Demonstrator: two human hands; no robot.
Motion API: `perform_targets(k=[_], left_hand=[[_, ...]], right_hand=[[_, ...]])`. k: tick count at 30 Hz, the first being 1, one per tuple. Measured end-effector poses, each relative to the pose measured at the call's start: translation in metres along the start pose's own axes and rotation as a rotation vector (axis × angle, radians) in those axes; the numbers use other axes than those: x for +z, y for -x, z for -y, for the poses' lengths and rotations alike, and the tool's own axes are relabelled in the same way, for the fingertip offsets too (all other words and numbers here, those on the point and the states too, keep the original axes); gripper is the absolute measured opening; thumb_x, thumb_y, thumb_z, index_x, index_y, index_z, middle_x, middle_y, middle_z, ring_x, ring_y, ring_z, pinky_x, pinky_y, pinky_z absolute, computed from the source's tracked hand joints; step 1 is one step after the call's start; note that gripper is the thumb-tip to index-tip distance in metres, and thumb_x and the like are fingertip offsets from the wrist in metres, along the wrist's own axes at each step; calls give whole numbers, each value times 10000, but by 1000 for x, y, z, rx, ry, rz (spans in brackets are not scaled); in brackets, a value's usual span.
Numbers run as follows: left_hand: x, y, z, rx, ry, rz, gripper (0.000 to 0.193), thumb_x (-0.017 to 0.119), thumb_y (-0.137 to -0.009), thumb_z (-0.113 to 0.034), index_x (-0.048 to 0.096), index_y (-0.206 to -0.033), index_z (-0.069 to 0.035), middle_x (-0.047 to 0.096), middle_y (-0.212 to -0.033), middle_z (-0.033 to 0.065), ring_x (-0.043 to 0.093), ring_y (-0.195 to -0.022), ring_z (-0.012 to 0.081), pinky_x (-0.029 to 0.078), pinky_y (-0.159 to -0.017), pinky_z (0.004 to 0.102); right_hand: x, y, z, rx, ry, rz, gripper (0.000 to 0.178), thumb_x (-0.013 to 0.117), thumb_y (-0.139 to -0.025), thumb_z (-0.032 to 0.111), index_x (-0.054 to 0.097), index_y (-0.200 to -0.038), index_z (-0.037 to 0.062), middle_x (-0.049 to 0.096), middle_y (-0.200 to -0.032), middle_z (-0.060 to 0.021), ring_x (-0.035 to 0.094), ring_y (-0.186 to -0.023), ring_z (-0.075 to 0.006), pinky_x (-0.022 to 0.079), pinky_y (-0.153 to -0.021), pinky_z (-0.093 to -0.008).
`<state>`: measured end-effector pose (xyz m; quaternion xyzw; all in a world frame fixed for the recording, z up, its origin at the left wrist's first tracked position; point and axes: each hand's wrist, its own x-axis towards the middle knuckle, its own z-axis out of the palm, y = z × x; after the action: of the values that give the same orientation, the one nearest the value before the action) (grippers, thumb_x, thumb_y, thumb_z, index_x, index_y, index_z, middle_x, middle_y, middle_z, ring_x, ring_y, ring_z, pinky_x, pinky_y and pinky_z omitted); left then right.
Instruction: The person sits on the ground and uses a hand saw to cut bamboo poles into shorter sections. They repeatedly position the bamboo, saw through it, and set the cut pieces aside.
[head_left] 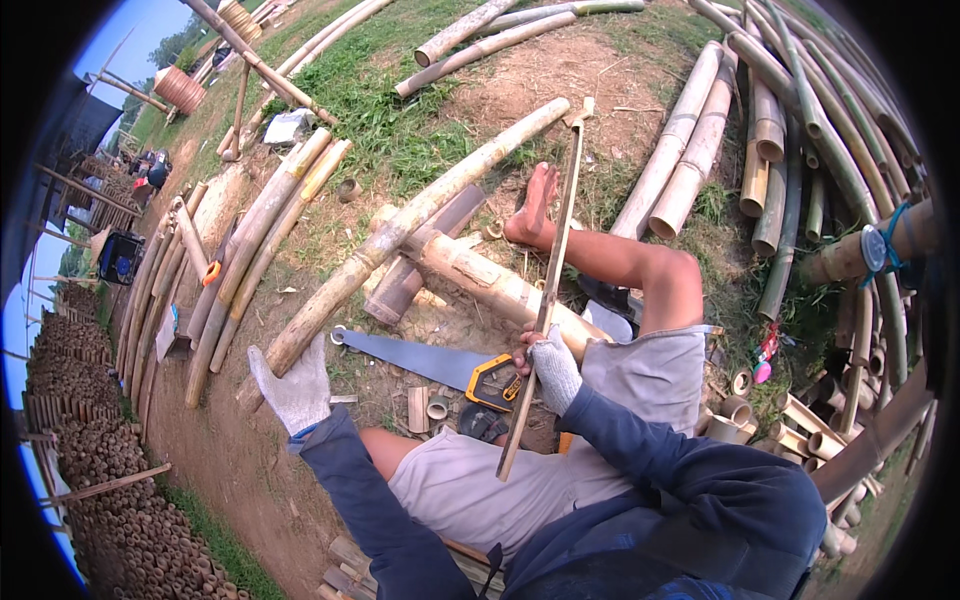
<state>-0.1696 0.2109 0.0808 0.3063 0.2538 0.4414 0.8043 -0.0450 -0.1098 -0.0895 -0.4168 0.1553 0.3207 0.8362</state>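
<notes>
My left hand [298, 388], in a pale work glove, is at the near end of a long bamboo pole [400, 230], thumb and fingers on either side of it. That pole slants away across a thicker bamboo piece [490, 280] and a short, darker bamboo log [395, 290]. My right hand [555, 372], in a glove with bare fingertips, is closed around a thin bamboo stick [557, 250] with a small crosspiece at its far tip. Between my hands, a handsaw [410, 358] with a yellow and black handle lies on the ground.
Bamboo poles [262, 235] lie side by side at left, with an orange-handled tool [211, 272] among them. More poles [690, 140] are stacked at right. Bamboo offcuts [438, 407] sit near the saw. My bare foot [532, 208] rests beside the thick bamboo.
</notes>
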Motion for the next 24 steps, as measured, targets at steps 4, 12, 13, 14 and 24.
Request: perform_targets(k=[4, 12, 13, 14, 24], left_hand=[[-6, 4, 1, 44, -56, -8, 666, 673, -1055, -412, 460, -1492, 43, 479, -1534, 286, 508, -1409, 446, 468, -1184, 604], [-22, 15, 11, 118, -180, 140, 476, 689, -1044, -346, 514, -1349, -25, 552, -1376, 229, 542, -1375, 404, 506, -1162, 573], [-23, 19, 14, 191, -226, 145, 470, 686, -1045, -340, 513, -1347, -25, 554, -1367, 226, 542, -1377, 401, 510, -1161, 568], [-23, 24, 16, 240, -300, 104, 464, 683, -1046, -334, 512, -1346, -24, 556, -1358, 224, 541, -1378, 398, 513, -1160, 562], [-25, 44, 15, 64, -46, 169, 492, 672, -989, -245, 532, -1409, -30, 543, -1482, 240, 508, -1441, 409, 413, -1234, 607]], right_hand=[[28, -132, 32, -161, -111, 29, 173, 593, -1089, 144, 486, -1223, 121, 574, -865, -25, 579, -599, -156, 469, -461, -303], [101, -197, 39, -120, 159, -64, 175, 595, -1075, 264, 490, -1149, 146, 524, -767, -47, 531, -577, -193, 452, -494, -383], [109, -191, 42, -116, 163, -30, 151, 611, -1072, 264, 516, -1097, 149, 531, -805, -53, 532, -584, -208, 480, -513, -404], [115, -186, 47, -57, 114, -13, 169, 630, -1078, 287, 535, -1057, 149, 536, -849, -52, 550, -616, -223, 532, -546, -429], [161, -191, 56, 100, -29, 206, 316, 575, -1129, 398, 554, -1286, 125, 614, -1208, -100, 658, -1057, -316, 613, -901, -557]])
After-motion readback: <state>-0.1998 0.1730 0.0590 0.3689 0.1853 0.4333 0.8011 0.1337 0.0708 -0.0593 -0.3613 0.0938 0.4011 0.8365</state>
